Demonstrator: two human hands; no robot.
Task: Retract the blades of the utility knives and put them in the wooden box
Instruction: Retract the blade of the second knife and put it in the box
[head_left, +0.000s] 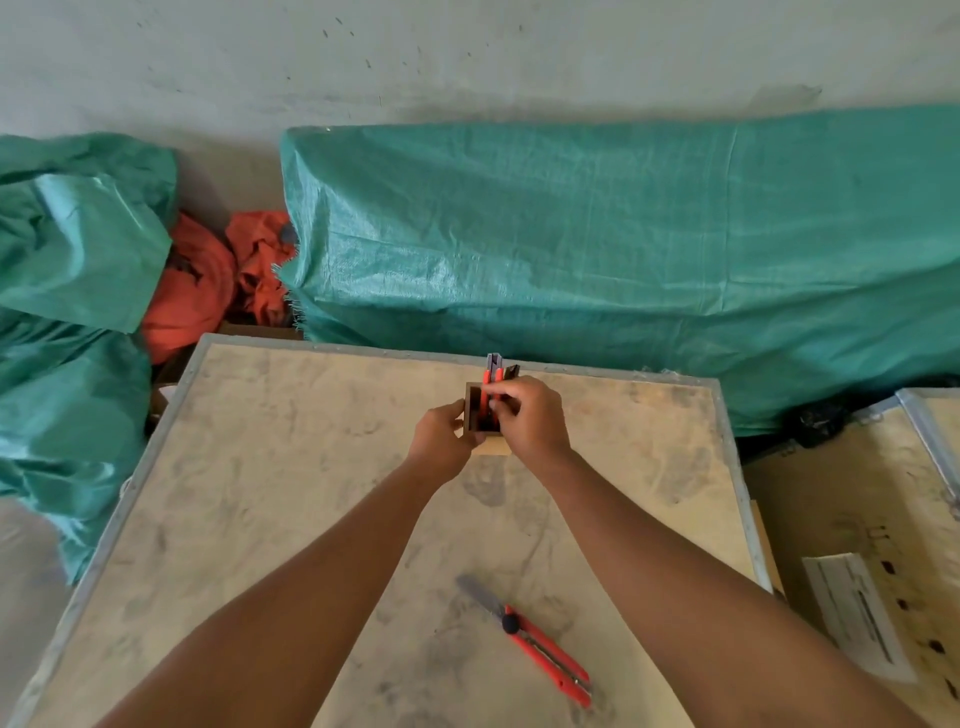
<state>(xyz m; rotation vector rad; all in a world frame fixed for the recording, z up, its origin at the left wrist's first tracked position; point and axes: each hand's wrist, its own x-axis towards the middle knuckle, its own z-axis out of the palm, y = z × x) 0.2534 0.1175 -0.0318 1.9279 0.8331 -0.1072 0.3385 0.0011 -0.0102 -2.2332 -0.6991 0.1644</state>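
Note:
A small open wooden box (474, 410) stands near the far edge of a plywood crate top. My left hand (442, 435) grips the box's left side. My right hand (530, 418) holds a red utility knife (491, 373) upright in the box, its top end sticking out above the rim. A second dark knife end (511, 372) shows just right of it. Another red utility knife (545, 652) lies flat near the front of the crate top, its grey blade (480, 592) extended toward the far left.
The plywood crate top (291, 493) has a metal-trimmed edge. Green tarpaulin (597, 244) covers bulky goods behind and to the left, with orange cloth (208, 280) between. A second crate (857, 545) with a paper label stands at the right.

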